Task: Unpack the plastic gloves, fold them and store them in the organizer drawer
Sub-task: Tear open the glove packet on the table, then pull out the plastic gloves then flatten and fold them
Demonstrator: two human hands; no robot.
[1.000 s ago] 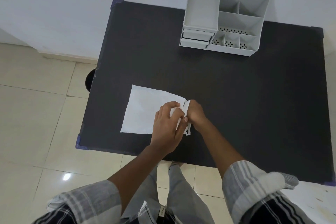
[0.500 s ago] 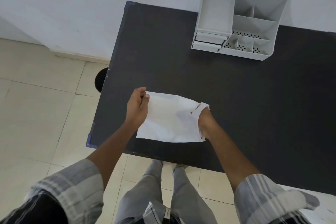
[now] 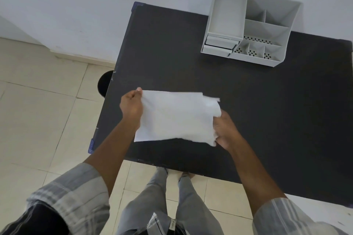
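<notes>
The left hand point(image 3: 131, 107) is closed on the left edge of the white glove packet point(image 3: 176, 117) and the right hand point(image 3: 226, 129) pinches its torn right end, so the packet hangs stretched between the hands, just above the table point(image 3: 267, 110). No glove is out yet, so I judge the unpacking only begun. Folding and storing are left, and the organizer point(image 3: 250, 26) stands well beyond the right hand with both its drawers point(image 3: 217, 48) closed.
</notes>
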